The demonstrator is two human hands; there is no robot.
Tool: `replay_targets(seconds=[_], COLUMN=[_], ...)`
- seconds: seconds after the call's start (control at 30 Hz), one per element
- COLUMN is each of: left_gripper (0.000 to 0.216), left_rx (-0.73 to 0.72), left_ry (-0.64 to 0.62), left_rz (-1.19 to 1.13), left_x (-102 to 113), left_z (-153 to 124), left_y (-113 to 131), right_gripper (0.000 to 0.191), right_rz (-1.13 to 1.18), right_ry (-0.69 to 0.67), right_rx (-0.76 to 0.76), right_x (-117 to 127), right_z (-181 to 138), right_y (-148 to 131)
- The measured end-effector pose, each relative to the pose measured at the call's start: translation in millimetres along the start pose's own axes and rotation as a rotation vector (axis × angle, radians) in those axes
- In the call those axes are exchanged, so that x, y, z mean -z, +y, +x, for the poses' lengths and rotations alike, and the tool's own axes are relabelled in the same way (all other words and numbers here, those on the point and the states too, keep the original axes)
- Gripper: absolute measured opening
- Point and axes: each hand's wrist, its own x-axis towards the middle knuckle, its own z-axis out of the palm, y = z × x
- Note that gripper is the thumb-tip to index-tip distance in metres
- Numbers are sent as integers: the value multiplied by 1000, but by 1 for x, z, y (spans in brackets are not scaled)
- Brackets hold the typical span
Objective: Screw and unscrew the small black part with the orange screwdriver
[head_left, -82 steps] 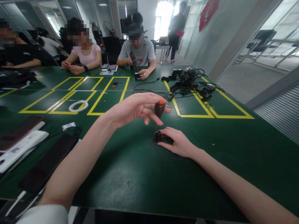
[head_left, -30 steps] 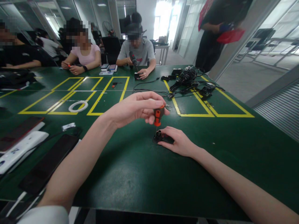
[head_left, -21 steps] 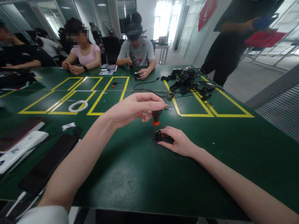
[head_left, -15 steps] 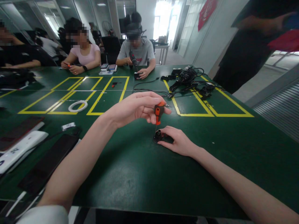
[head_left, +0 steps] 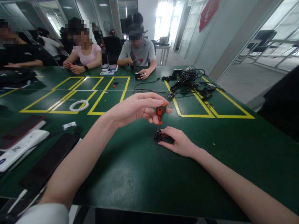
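Note:
My left hand (head_left: 143, 109) grips the orange and black handle of a screwdriver (head_left: 160, 114), which stands nearly upright with its shaft pointing down. The shaft reaches a small black round part (head_left: 158, 135) on the green table; a short tube sticks up from that part. Exactly where the tip sits on it, I cannot make out. From the right side, my right hand (head_left: 178, 141) pinches the black part between thumb and fingers and keeps it against the tabletop.
A roll of white tape (head_left: 78, 105) lies on the yellow-marked green table (head_left: 130, 174). Tangled black cables (head_left: 187, 79) are piled at the back right. At left are a white power strip (head_left: 25, 149) and a black phone-like slab (head_left: 50, 161). Across sit several people, one holding a power drill (head_left: 134, 59).
The person standing at the right has mostly left the view, leaving a dark shape at the right edge. The screwdriver handle looks slightly turned; both hands keep their places.

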Motion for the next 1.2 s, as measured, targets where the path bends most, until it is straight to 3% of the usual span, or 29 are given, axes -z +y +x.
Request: replay_targets(seconds=[0.33,0.63,0.87,1.2], left_gripper=[25,31,33,26], left_rx=[4,6,10,18], left_ry=[54,-44,49,-58], left_rz=[58,38,201,64], left_x=[-2,-1,-4,-3], left_z=[-4,0,-5,0], left_y=[3,1,3,1], right_gripper=[21,21,21,23], right_rz=[19,1,11,7], right_ry=[-2,17,2,24], right_rx=[-1,21,-5,3], right_x=[1,-1,0,-1], right_z=[1,0,0,-2], right_y=[-1,2,1,4])
